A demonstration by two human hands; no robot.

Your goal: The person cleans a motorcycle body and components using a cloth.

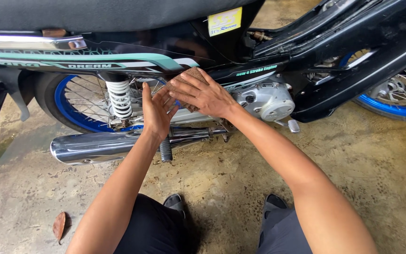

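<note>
1. Brown, rough-faced pad (pixel 191 75), perhaps a sponge or scouring block, lies under the right hand (pixel 203 94), pressed against the motorcycle's dark side panel (pixel 132 63) at about 12 o'clock from the person's knees.
2. That right hand lies flat over the pad with its fingers spread and pointing toward 10 o'clock; it clasps nothing.
3. At 9 o'clock of it and just beside it, the left hand (pixel 156 113) stands open, palm turned toward the right hand, fingers straight and close together, holding nothing. Its fingertips are near the pad; whether they touch it cannot be told.
4. Around the hands: a white coil shock absorber (pixel 119 99) at 9 o'clock, the blue-rimmed rear wheel (pixel 71 110) behind it, a chrome exhaust pipe (pixel 102 146) running below at 7 o'clock, and a ribbed footpeg (pixel 165 150) under the left wrist. At 3 o'clock sits the silver engine casing (pixel 269 101).
5. Above, the black seat (pixel 95 14) overhangs the panel and closes the room at 12 o'clock.
6. Underfoot is stained, damp-looking concrete floor (pixel 222 174), with a dry leaf (pixel 59 226) at 8 o'clock.
7. Open room lies toward 6 o'clock, between the exhaust and the person's two dark shoes (pixel 175 202).
</note>
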